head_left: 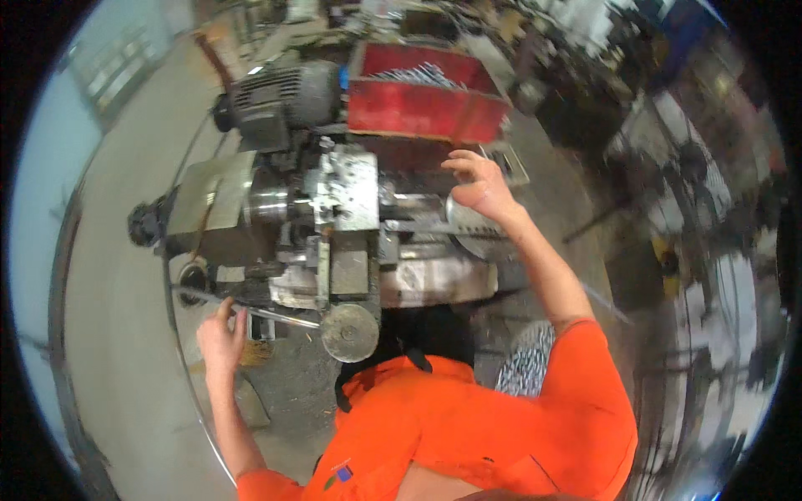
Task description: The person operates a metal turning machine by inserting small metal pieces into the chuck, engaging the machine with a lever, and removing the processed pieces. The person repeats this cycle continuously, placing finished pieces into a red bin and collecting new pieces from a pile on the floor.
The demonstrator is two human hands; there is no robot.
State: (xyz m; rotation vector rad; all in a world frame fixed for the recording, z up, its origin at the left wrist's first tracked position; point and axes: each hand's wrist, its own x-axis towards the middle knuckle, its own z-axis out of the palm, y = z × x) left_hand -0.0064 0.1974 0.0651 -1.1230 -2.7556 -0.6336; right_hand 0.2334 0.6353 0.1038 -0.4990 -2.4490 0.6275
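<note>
A lathe-like metalworking machine [347, 263] stands in front of me. My left hand [221, 338] is at its near left, fingers closed around a thin metal lever [284, 319]. That lever runs to a round metal hub [349, 332] at the machine's front. My right hand [484, 188] is raised over the machine's right end, above a round, pale perforated part [469, 217]. Its fingers are bent but apart, and I see nothing between them. Between the hands lie the shiny chuck [271, 204] and a bright metal tool block [349, 192].
A red bin [422, 113] holding several shiny metal pieces stands behind the machine. To its left sits a grey electric motor [288, 96]. More small metal pieces [528, 363] lie in a pile beside my right side. Blurred racks and clutter [702, 250] fill the right.
</note>
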